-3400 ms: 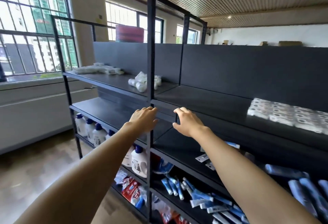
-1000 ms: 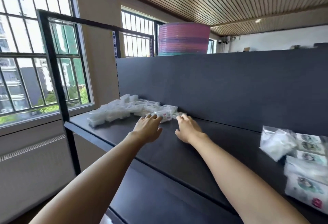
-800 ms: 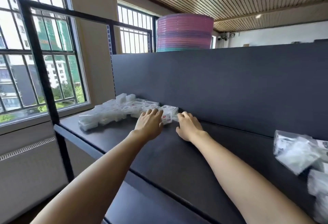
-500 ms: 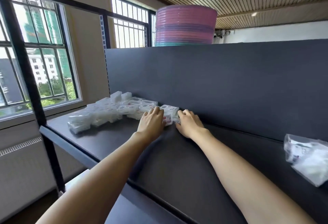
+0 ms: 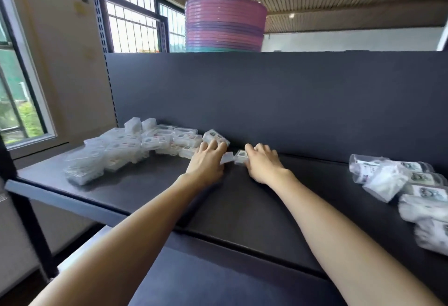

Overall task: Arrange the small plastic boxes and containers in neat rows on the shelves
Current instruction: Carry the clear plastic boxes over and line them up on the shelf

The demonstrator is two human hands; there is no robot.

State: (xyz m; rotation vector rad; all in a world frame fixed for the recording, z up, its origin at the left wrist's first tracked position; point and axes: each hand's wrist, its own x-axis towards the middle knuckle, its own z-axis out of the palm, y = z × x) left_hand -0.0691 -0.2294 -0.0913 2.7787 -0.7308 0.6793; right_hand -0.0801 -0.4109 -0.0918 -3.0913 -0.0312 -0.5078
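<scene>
Here both hands' grip state is unclear among clear boxes [image 5: 155,142], contents unreadable.

Both arms outstretched, left hand [image 5: 208,160] and right hand [image 5: 263,161] palm-down, fingers curled

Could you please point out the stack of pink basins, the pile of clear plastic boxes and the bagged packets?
stack of pink basins [image 5: 224,26], head view, middle of its side.
pile of clear plastic boxes [image 5: 121,148], head view, centre.
bagged packets [image 5: 385,179], head view, front bag.
</scene>
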